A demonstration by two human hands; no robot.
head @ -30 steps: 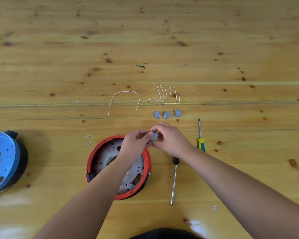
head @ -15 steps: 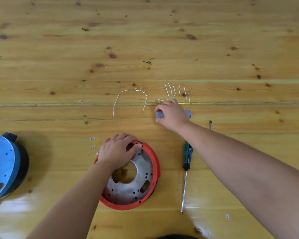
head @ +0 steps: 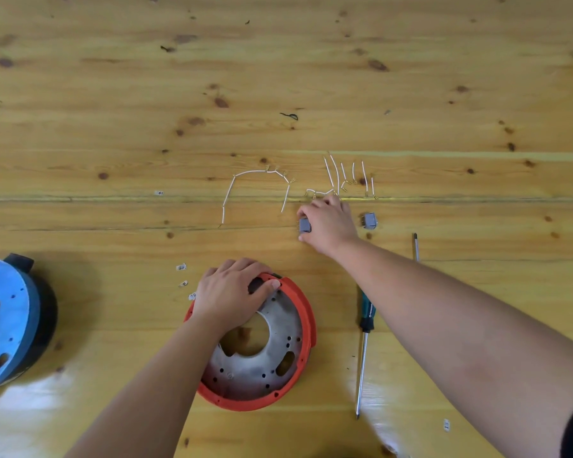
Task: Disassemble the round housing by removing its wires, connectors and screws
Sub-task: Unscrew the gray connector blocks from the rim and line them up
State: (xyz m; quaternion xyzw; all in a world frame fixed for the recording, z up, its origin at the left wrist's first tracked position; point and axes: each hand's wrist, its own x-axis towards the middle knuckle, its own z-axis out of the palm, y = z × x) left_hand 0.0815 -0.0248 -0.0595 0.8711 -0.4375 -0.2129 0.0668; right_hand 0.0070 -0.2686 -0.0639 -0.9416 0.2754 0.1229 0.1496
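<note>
The round housing (head: 298,365), a grey metal plate with an orange-red rim, lies on the wooden table near me. My left hand (head: 232,292) rests on its upper left edge, fingers curled over the rim. My right hand (head: 328,223) reaches further out and pinches a small grey connector (head: 304,225) at the table surface. Another grey connector (head: 370,220) lies just right of that hand. Removed white wires lie beyond: a long bent one (head: 255,190) and several short ones (head: 348,176).
A green-handled screwdriver (head: 364,338) lies right of the housing, partly under my right forearm; a second tool's tip (head: 415,246) shows behind the arm. A blue and black round housing (head: 10,322) sits at the left edge. Small white bits (head: 182,276) lie left of my left hand.
My hands came apart: the right one carried the grey connector out to the row near the wires, and the left dropped onto the housing rim. The view also shifted.
</note>
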